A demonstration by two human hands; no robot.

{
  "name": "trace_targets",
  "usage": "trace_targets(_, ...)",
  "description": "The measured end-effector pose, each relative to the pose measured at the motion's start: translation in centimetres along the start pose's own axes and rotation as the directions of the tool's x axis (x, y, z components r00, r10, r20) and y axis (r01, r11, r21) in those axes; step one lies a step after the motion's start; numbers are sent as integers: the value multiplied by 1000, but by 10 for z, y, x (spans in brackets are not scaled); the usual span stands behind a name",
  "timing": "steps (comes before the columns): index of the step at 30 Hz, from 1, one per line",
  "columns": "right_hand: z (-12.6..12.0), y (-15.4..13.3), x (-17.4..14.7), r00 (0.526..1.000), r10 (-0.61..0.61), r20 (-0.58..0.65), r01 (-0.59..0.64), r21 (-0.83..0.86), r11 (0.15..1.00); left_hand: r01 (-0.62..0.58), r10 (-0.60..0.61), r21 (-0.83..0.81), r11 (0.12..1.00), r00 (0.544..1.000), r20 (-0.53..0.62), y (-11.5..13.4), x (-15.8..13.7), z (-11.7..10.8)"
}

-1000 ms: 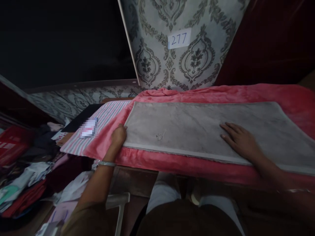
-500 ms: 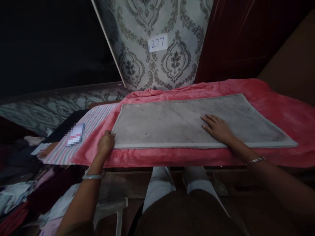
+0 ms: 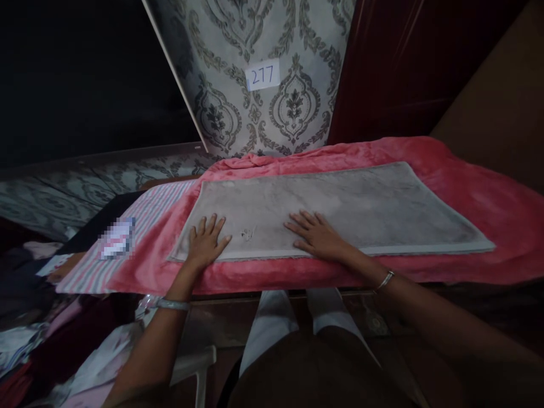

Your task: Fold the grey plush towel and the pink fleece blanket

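Note:
A grey towel (image 3: 374, 209) lies spread out on a pink blanket (image 3: 471, 192), its light hem running along the near edge. My left hand (image 3: 205, 240) rests flat on the towel's left end with the fingers spread. Flat on the middle of the near half is my right hand (image 3: 317, 235), fingers apart and holding nothing. Between the two hands a small pale embroidered mark (image 3: 247, 233) shows on the cloth.
A striped cloth (image 3: 157, 207) with a blurred-out item (image 3: 115, 239) on it lies left of the blanket. Piled clothes (image 3: 80, 345) sit at lower left, near a plastic stool (image 3: 193, 362). Behind stand a dark screen (image 3: 93, 73) and a wall sign (image 3: 262, 74).
My left hand has let go of the towel's left edge and now lies spread on it. My right hand has slid left across the towel. The view has shifted slightly.

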State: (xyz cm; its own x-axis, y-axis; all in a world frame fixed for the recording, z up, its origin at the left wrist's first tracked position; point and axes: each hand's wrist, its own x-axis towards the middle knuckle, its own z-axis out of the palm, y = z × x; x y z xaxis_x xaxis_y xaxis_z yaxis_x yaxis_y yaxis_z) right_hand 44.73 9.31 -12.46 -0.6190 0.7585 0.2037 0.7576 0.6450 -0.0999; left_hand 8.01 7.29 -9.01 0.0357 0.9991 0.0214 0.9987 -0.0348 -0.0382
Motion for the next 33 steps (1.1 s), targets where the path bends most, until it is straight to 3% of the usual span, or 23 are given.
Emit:
trace_targets(7, 8, -6, -8, 1000, -2, 1, 2, 29, 1000, 9, -10, 33, 999, 1000, 27, -13, -8, 3)
trace_targets(10, 7, -8, -13, 1000, -8, 23, 7, 51, 999, 74, -76, 69, 995, 997, 19, -21, -19, 1)
trace_targets(15, -2, -5, -21, 994, -70, 88, 55, 169, 984, 132, -138, 81, 988, 987, 79, -29, -23, -14)
trace_targets(18, -19, 8, -6, 985, -91, 147, 55, 235, 970, 114, -118, 54, 992, 991, 61, -9, 1, -36)
trace_targets(21, -36, 21, 27, 995, 49, 90, -63, 169, 983, -28, 29, 13, 1000, 999, -25, 33, 45, -55)
trace_targets(24, -37, 29, 58, 983, 182, 39, -184, 56, 981, -166, 167, -32, 986, 985, 39, 74, 92, -60)
trace_targets(27, -21, 34, 71, 973, 228, 21, -228, -7, 974, -164, 167, -44, 986, 983, 73, 93, 123, -44)
trace_targets(31, -2, 39, 67, 972, 235, 26, -235, 10, 972, -125, 129, -60, 990, 989, 72, 87, 135, -9)
trace_targets(33, -2, 41, 67, 971, 231, 54, -233, 31, 972, -130, 133, -55, 990, 989, 56, 82, 136, -2)
